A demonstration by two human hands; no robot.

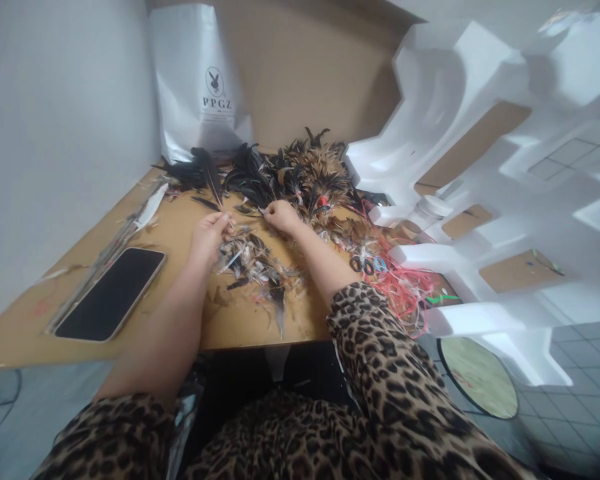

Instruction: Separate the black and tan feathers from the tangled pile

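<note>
My left hand is closed in a pinch on the quill end of a long dark feather, which points up and away from me. To its right, my right hand is also pinched, with a small pale feather tip showing at its fingers; the rest of what it grips is hard to make out. Just beyond both hands lie black feathers and a bushy heap of brown feathers. Between my forearms, a loose pile of small mixed feathers and scraps covers the tabletop.
A phone lies at the left. A silver-white bag stands at the back. On the right are black-handled scissors, tangled pink ties and large white foam pieces overhanging the table. A round bin-like rim sits below.
</note>
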